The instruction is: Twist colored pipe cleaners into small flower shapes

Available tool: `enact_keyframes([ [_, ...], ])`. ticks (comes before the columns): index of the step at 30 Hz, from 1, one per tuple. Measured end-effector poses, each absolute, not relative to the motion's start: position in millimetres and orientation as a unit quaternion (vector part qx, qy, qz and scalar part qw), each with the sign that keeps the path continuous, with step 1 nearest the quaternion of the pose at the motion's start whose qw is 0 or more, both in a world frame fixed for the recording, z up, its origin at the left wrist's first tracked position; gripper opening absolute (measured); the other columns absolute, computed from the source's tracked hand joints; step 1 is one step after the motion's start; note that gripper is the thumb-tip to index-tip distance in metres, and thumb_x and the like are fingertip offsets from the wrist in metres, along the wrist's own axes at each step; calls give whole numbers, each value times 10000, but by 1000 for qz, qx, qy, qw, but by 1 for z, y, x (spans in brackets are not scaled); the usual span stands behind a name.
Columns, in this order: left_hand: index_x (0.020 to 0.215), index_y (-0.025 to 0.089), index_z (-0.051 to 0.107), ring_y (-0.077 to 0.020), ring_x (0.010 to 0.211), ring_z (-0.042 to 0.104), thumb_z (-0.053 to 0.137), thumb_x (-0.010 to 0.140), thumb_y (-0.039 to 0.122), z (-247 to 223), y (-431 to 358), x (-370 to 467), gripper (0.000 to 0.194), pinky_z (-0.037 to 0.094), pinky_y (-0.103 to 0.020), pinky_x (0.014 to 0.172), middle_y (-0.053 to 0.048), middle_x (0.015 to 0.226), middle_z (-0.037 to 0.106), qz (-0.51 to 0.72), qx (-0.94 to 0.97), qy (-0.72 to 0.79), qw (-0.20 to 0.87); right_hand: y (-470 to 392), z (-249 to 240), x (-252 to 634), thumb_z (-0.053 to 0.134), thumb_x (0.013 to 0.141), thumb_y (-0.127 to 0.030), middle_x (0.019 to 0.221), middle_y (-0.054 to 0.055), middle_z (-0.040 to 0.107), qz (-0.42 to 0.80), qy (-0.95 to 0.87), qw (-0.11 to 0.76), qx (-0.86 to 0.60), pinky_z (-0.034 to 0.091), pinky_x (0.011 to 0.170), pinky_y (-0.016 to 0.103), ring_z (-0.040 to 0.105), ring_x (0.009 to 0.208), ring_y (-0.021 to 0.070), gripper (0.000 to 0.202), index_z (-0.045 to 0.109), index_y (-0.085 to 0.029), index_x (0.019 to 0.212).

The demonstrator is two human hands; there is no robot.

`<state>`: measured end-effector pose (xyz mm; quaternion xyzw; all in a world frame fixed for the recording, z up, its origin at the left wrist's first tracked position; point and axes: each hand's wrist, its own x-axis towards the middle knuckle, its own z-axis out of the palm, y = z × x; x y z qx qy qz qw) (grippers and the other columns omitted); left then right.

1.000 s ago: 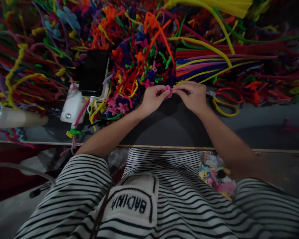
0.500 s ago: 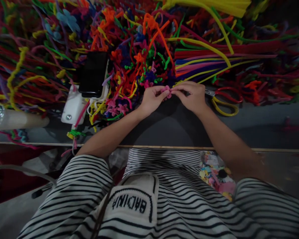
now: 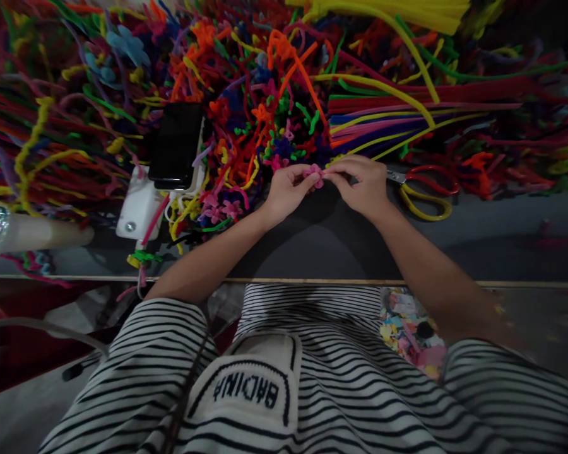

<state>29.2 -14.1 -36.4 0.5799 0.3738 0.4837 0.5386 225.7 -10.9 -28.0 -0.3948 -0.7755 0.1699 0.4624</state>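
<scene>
two-handed, holds a small pink fuzzy flower [image 3: 314,175] at the front edge of the heap of fuzzy stems [image 3: 246,94], over the dark tabletop [image 3: 322,246]. with the left hand [image 3: 286,192], pinches the flower's left side, thumb and fingers closed on it. with the right hand [image 3: 365,184], clamps thumb and fingertip together on its right side; partly covers it, so cannot tell the full shape.

just beside the right hand, see scissors [image 3: 428,192] lying flat, one handle red, one yellow; cannot tell where the tips end. behind both hands, note a bundle of straight stems [image 3: 383,120] in several colours. to the left, find a black phone [image 3: 176,144], screen dark, partly on a pale object, near a white device [image 3: 136,211]. between phone and left hand, note pink flowers [image 3: 223,208]. below the table edge, at right, observe colourful scraps [image 3: 411,334].
</scene>
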Motion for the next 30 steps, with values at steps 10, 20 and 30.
enact_keyframes([
  [10,875,177,753,-123,813,697,785,819,716,-40,-10,28,543,558,-259,824,-26,848,758,507,569,383,522,-8,-30,227,812,887,-538,916,21,816,263,-711,499,-420,623,713,355,753,783,193,298,832,-298,1061],
  [20,816,169,771,-114,727,658,723,874,724,-34,-14,24,560,514,-251,728,-28,783,755,463,633,373,496,-9,-24,227,858,862,-397,890,16,831,295,-717,462,-431,619,785,369,767,820,205,125,845,-275,882],
  [30,783,160,780,-90,636,591,774,839,700,-30,-10,22,543,468,-240,644,-30,725,728,431,610,353,564,-12,-21,225,804,918,-421,893,28,836,220,-756,445,-426,623,797,390,770,814,217,153,839,-284,862],
])
